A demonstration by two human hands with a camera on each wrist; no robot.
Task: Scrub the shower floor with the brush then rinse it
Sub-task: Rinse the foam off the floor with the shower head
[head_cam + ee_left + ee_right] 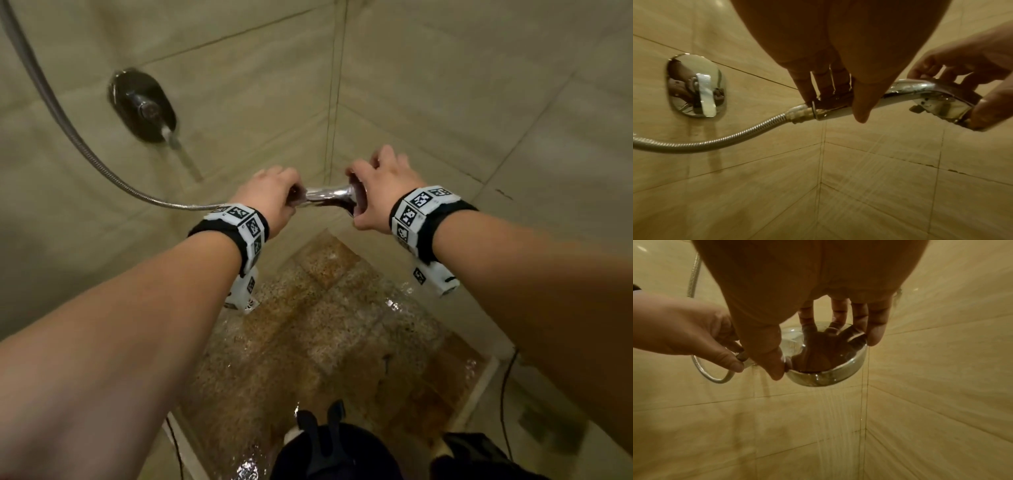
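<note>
A chrome hand shower (327,195) is held level in front of me, over the wet speckled shower floor (325,342). My left hand (270,198) grips its handle (830,110) near the hose joint. My right hand (380,192) holds the round spray head (826,363), fingers curled over the rim. Thin streams of water (830,410) fall from the head toward the corner. The ribbed metal hose (85,150) runs up to the left. No brush is in view.
A chrome mixer valve with lever (145,106) sits on the left tiled wall. The wall corner (334,102) lies straight ahead. A low white kerb (479,387) edges the floor at right. My dark slippers (322,442) stand at the near edge, cables beside them.
</note>
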